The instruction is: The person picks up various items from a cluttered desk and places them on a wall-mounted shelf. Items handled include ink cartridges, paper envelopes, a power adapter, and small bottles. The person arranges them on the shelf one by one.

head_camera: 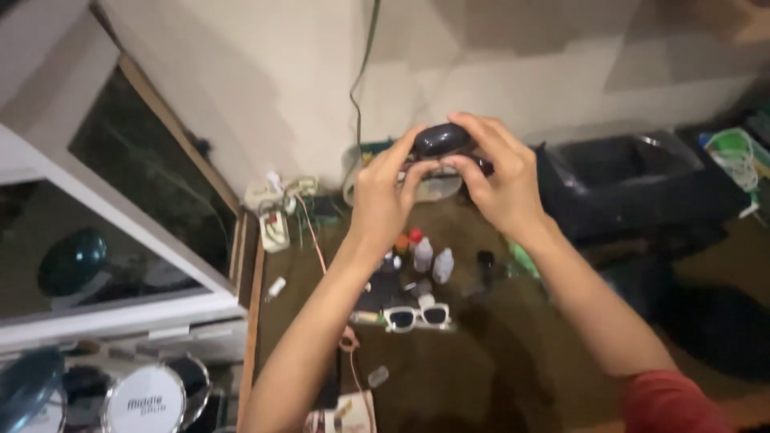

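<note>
your left hand [383, 188] and right hand [499, 180] both pinch the dark glossy oval plastic object [442, 139], raised over the brown tabletop [449, 377] | two-sided grip steadies it | white-framed sunglasses [416, 317] and small bottles [431, 258] lie below

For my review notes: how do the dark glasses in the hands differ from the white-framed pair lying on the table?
The dark glasses have a dark frame and are held up by the left hand and right hand. The white-framed sunglasses lie flat on the brown table, untouched, among small bottles. Both are eyewear with dark lenses.
</note>
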